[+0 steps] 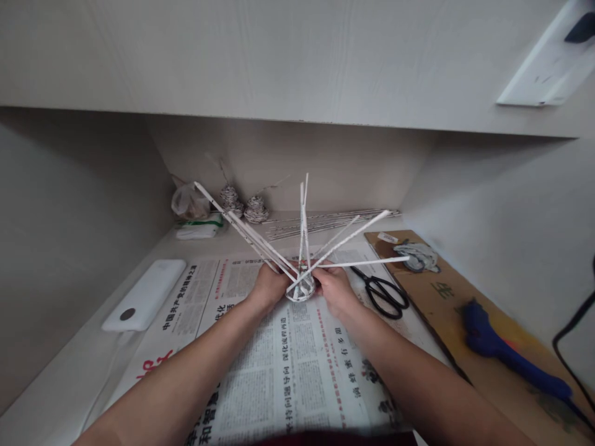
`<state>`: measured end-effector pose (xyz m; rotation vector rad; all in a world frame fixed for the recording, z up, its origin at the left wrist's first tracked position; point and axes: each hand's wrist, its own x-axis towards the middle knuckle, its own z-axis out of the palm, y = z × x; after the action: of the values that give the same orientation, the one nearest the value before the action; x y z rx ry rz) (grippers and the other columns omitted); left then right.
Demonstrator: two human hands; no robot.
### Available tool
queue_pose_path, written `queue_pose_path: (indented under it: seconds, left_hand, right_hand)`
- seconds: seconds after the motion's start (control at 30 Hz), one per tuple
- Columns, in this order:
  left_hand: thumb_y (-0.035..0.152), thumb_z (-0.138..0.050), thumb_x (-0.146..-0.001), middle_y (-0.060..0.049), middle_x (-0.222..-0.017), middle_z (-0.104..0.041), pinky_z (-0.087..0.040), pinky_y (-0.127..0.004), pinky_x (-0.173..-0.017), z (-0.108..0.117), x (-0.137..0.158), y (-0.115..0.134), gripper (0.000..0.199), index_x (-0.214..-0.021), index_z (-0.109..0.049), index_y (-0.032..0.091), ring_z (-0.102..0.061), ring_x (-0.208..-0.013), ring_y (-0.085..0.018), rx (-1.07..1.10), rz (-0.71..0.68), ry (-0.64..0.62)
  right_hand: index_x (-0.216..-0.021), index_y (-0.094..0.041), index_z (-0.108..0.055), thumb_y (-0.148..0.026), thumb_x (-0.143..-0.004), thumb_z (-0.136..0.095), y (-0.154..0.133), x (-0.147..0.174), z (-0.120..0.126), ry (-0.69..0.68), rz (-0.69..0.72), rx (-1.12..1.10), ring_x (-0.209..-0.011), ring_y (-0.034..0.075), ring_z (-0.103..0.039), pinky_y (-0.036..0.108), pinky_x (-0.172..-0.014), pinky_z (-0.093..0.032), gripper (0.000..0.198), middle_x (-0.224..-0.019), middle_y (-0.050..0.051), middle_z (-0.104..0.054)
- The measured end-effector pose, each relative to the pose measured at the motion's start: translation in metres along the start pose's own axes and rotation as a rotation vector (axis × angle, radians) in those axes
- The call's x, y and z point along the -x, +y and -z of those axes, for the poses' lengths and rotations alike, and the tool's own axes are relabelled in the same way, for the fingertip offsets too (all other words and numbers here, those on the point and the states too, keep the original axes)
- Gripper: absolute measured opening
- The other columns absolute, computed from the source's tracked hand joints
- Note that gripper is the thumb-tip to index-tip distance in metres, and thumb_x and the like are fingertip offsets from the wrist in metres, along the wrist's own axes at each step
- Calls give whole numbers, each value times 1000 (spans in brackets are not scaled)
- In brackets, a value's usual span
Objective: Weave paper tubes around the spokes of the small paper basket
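Observation:
A small piece woven from rolled paper sticks [301, 290] is held over the newspaper [297, 371], with several long white sticks [357, 234] fanning up and outward from its rounded base. My left hand [272, 285] grips it from the left, fingers curled and partly hidden behind the sticks. From the other side my right hand [333, 286] closes round its edge, fingertips mostly out of sight. Black-handled scissors [385, 294] lie just right of my right hand.
Two woven gourd shapes [256, 209] stand at the back left near a plastic bag [190, 201]. Loose paper sticks [325, 224] lie along the back wall. At left is a white power bank [145, 296]; on the right, cardboard [434, 310] bears a blue glue gun [515, 359].

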<state>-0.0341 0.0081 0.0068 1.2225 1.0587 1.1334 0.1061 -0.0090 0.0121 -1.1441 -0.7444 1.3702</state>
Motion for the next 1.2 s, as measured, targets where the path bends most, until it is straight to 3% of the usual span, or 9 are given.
queue_pose_path:
  seconds: [0.23, 0.57, 0.83, 1.0, 1.2]
  left_hand:
    - [38, -83, -61, -10, -75, -78, -57, -33, -67, 1, -3, -4, 30, -79, -80, 13, -74, -78, -28, -36, -43, 92]
    - [40, -86, -60, -10, -76, -78, -55, -31, -65, 4, -6, -9, 34, -79, -79, 13, -71, -70, -23, -35, -68, 94]
    - [42, -83, -66, -10, -80, -79, -55, -31, -67, 8, -9, -14, 36, -87, -80, 13, -72, -73, -23, -60, -61, 16]
    - [41, -87, -60, -9, -76, -77, -55, -31, -66, 6, -5, -6, 40, -87, -78, 12, -71, -68, -22, -12, 6, -4]
    - [41, -90, -52, -4, -70, -74, -53, -30, -63, 4, -6, -8, 41, -79, -74, 14, -66, -61, -18, -11, -15, 199]
  right_hand:
    - [-69, -17, -69, -38, -54, -84, -2, 1, 0, -9, -21, 16, -51, 15, -58, 26, -47, -47, 30, -60, 1, -69]
    - [-74, -18, -69, -35, -52, -86, -1, -1, 0, -22, -43, 34, -53, 16, -60, 27, -48, -50, 32, -62, 0, -69]
    - [-68, -19, -65, -38, -53, -86, 6, -5, 2, -7, 29, 37, -49, 15, -57, 28, -48, -47, 32, -56, -3, -65]
    - [-65, -18, -66, -37, -55, -86, 8, -8, 5, -84, 46, 77, -51, 15, -59, 27, -49, -47, 29, -58, -1, -67]
    - [-68, -20, -64, -41, -54, -86, 6, -6, 3, -77, 10, 79, -50, 15, -58, 26, -47, -46, 33, -60, -1, -68]
